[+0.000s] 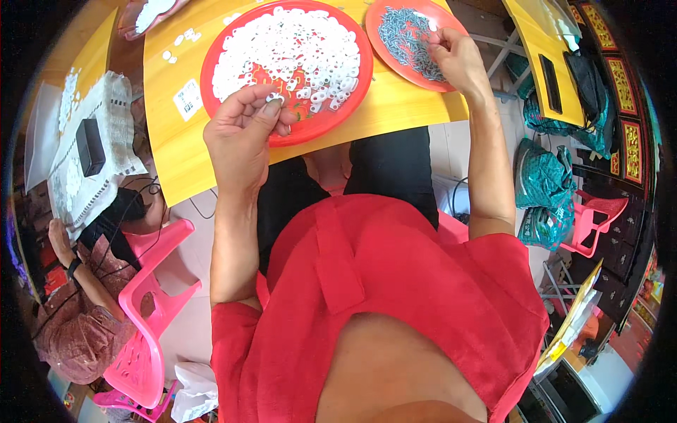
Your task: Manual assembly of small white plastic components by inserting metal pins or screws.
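Note:
My left hand (243, 130) pinches a small white plastic piece (277, 99) between thumb and forefinger, over the near left rim of a round red tray (209, 77). Many similar white pieces (282, 42), some showing holes, are heaped in that tray. To the right, my right hand (458, 62) reaches over a smaller orange-red tray (381, 53) of small grey metal screws or nails (409, 42). Its thumb and fingertips are pressed together at the screws' right side; what they hold, if anything, is too small to make out. A white bit (432, 25) lies by those fingertips.
Both trays sit on a yellow wooden table (173, 151). Loose white pieces (189, 34) and a printed white label (187, 99) lie at its left. Another person's hand (60, 240) rests by a cloth-covered table at far left, near a pink chair (144, 338). Teal bags (543, 176) stand right.

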